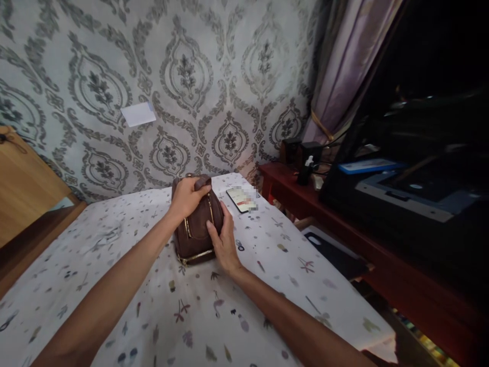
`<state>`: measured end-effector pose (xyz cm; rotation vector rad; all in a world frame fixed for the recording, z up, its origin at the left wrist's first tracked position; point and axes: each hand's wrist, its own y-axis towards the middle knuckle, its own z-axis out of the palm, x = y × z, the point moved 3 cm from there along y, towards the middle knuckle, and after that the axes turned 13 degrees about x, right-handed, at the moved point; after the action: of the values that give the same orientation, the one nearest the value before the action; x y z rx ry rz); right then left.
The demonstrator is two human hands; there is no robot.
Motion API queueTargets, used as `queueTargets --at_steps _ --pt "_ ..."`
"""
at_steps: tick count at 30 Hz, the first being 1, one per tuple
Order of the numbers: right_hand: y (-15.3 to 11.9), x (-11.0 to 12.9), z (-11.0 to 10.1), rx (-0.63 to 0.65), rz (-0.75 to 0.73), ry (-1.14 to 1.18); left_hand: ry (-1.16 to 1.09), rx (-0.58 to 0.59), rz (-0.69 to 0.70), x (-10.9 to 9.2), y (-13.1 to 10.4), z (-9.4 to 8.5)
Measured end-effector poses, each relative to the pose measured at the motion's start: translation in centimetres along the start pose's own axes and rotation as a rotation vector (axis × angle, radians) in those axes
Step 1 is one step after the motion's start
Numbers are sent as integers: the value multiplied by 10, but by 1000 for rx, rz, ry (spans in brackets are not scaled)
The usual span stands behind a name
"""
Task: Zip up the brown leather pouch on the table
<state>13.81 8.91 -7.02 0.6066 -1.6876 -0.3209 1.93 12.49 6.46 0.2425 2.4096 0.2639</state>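
A small brown leather bag with gold zippers stands upright on a table under a white patterned cloth. My left hand grips the bag's top near its handle. My right hand presses flat against the bag's right side, thumb on the front panel. A phone with a lit screen lies on the cloth just behind and to the right of the bag.
A patterned wallpaper wall rises behind the table, with a white note stuck on it. To the right stands a dark red wooden shelf with dark devices and cables. A wooden headboard is at the left. A curtain hangs at upper right.
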Motion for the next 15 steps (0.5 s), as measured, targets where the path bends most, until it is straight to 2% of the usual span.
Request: queueTargets --at_steps 6,15 --pt "1 1 3 -11 7 -64 125 -11 92 -15 -9 -3" --pt "2 0 1 -3 -10 -76 130 64 153 -17 -19 -5"
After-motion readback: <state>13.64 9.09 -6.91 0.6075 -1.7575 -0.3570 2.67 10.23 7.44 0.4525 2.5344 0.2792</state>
